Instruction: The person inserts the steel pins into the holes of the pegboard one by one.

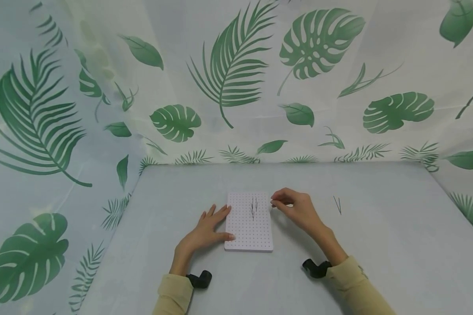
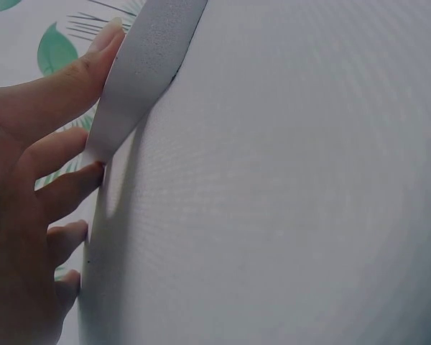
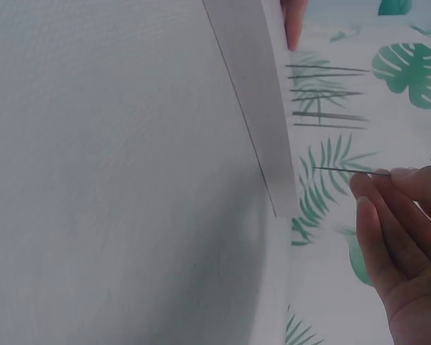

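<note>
A white pegboard (image 1: pixel 242 227) with rows of small holes lies on the table. Several thin dark pins (image 1: pixel 252 209) stand upright in its upper part; the right wrist view shows the pins (image 3: pixel 329 93) side on. My left hand (image 1: pixel 205 232) rests at the board's left edge with its fingers spread. In the left wrist view that hand's fingertips (image 2: pixel 79 180) touch the board's side wall (image 2: pixel 140 72). Just beyond the board's upper right edge, my right hand (image 1: pixel 295 208) pinches one thin dark pin (image 3: pixel 337 169) between thumb and fingertips, its free end pointing toward the board.
Two more thin pins (image 1: pixel 337 204) lie on the pale tabletop (image 1: pixel 382 236) to the right of my right hand. Behind the table hangs a white cloth (image 1: pixel 252 131) printed with green leaves, and it also runs down the left side. Black wrist mounts (image 1: pixel 200 279) sit on both wrists.
</note>
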Motion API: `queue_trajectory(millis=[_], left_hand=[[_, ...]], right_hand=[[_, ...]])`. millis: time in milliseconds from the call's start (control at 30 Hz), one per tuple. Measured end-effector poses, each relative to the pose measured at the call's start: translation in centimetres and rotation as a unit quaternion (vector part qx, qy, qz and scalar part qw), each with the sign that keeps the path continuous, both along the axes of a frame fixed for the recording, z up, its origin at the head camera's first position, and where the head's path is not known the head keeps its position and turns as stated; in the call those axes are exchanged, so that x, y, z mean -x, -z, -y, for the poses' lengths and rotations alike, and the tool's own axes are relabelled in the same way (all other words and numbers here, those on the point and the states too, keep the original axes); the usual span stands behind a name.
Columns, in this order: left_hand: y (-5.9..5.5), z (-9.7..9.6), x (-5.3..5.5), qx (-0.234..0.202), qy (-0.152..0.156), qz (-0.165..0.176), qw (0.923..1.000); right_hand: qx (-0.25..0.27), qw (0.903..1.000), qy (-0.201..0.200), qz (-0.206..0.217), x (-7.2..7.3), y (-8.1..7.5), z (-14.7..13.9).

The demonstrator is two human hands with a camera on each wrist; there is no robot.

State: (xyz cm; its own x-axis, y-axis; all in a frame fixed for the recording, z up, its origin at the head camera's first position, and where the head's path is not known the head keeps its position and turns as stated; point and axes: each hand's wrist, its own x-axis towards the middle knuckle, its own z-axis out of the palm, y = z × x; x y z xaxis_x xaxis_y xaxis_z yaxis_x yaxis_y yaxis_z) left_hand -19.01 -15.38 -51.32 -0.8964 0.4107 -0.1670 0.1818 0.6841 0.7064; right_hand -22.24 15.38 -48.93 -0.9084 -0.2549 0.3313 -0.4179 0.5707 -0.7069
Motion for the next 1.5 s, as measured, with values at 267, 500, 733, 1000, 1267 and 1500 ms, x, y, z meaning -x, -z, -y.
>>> queue_trajectory(millis=[267,500,733,1000,1267,1500], left_hand=[[-0.2,0.0,-0.1,-0.006,-0.001,0.003,1.0],[-0.3,0.0,-0.2,-0.002,-0.003,0.005,1.0],[-0.2,0.0,-0.1,0.0,-0.003,0.005,1.0],[-0.1,0.1,0.1,-0.002,0.002,0.005,1.0],[-0.1,0.1,0.2,0.002,0.004,0.006,1.0],[-0.3,0.1,0.1,0.0,0.002,0.007,1.0]], right_hand=[[0.001,1.0,-0.009,0.001,0.0,-0.1,1.4],[0.007,0.9998,-0.018,0.002,0.1,0.1,2.3],[0.008,0.9995,-0.031,0.006,0.1,0.2,2.9],[0.011,0.9988,-0.047,-0.004,0.1,0.4,3.1],[0.0,0.9984,-0.055,-0.015,0.2,0.9,3.3],[0.0,0.9979,-0.063,-0.017,0.1,1.2,3.4]])
